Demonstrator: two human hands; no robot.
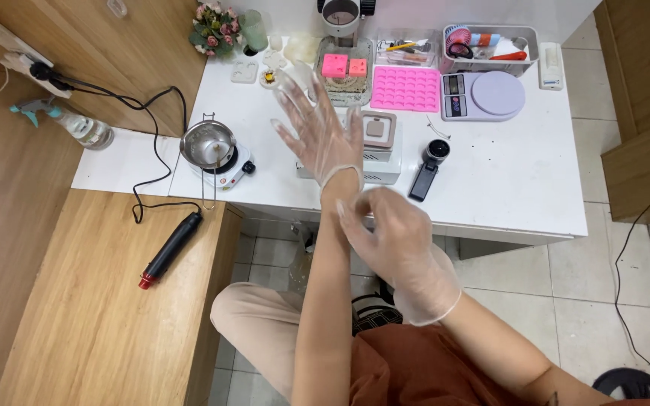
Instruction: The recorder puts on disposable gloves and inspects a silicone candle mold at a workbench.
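My left hand (317, 128) is raised over the white table (505, 180) with its fingers spread, wearing a thin clear plastic glove. My right hand (396, 244), also gloved, pinches the cuff of the left glove at my left wrist. Behind the left hand sits a small white box-shaped machine (380, 146) with a beige square lid. Neither hand touches anything on the table.
A metal pot on a small hot plate (216, 154) stands at the table's left edge. At the back are a pink silicone mould (405, 88), a lilac kitchen scale (483, 96), a tray with pink blocks (344, 71) and a grey basket (490, 49). A black heat gun (171, 248) lies on the wooden side surface.
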